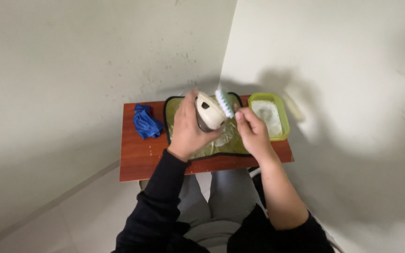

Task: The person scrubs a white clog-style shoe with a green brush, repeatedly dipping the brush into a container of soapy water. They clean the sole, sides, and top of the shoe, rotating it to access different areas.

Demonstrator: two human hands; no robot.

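Head view: left hand grips shoe, right hand brush, above mat.

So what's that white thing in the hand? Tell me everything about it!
It looks like a cream-white shoe, smooth and rounded, with a small dark spot on its side. The left hand holds it up, tilted, over a yellow-green mat on the small red-brown table. The right hand presses a brush with white bristles against its top edge.
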